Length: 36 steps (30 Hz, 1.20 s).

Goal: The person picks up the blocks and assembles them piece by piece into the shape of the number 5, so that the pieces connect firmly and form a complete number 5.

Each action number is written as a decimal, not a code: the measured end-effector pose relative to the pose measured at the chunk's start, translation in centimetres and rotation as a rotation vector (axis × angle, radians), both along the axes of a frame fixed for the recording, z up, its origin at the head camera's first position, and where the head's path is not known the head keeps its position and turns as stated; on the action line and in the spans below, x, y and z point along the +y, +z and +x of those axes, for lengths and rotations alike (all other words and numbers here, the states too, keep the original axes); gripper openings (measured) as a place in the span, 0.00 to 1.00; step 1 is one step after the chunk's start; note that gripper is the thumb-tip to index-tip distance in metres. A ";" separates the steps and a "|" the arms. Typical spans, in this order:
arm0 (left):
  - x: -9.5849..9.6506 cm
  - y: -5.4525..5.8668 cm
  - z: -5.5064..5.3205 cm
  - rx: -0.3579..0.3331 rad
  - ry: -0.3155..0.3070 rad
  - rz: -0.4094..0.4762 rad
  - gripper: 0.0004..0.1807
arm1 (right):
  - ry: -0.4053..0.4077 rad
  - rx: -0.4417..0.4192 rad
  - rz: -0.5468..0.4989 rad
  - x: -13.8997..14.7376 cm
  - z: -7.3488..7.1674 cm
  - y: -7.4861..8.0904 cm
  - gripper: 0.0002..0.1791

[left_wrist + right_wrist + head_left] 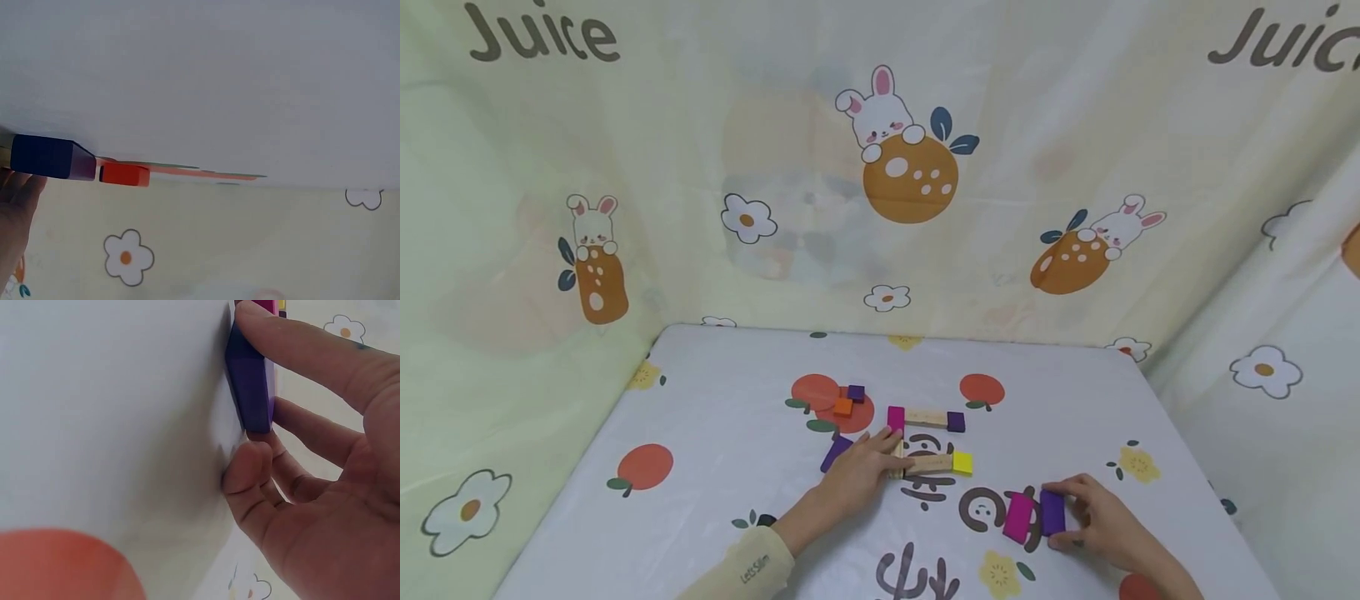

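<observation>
A purple rectangular block (1053,512) stands at the near right of the printed white tablecloth (700,408), gripped at its two short ends between the thumb and fingertip of the right hand (1101,521), whose digits are parted only by the block's length; whether its underside meets the cloth cannot be told. Just left of it, across a narrow gap, lies a magenta rectangular block (1018,517). Farther left, the left hand (857,475) reaches over a block arrangement, its fingers extended and spread, their tips touching the pieces without being curled round any. Here a second magenta block (896,417) adjoins a pale wooden bar (927,417) ending in a dark purple cube (956,422); nearer, a second wooden bar (931,464) ends in a yellow cube (962,464). A second purple block (835,454) lies tilted beside the left hand, partly hidden. Beyond it are an orange cube (843,407) and another dark purple cube (856,393), near each other. A cream curtain (662,125) printed with rabbits and flowers rises behind.
</observation>
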<state>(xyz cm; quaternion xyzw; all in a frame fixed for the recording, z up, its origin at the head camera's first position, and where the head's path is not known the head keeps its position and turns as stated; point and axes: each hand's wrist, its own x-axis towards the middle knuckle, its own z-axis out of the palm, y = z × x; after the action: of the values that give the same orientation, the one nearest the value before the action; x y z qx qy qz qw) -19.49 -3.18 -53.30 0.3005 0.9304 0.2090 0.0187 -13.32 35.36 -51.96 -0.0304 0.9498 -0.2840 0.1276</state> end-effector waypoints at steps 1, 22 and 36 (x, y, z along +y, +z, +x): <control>0.0 0.0 0.0 -0.001 0.000 0.000 0.21 | -0.006 -0.003 -0.009 0.0 0.1 -0.1 0.41; -0.1 -0.2 0.1 0.006 -0.006 0.007 0.20 | -0.158 -0.073 -0.156 0.6 0.8 -0.8 0.45; -0.1 -0.3 0.2 0.052 -0.019 0.011 0.21 | -0.179 -0.069 -0.161 -0.3 0.8 0.0 0.43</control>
<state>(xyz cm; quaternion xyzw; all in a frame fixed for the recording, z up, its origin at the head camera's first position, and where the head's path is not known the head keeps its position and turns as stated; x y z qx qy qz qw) -19.30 -3.29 -53.60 0.3147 0.9265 0.2061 -0.0052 -12.56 35.02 -51.94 0.0540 0.9180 -0.3703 0.1315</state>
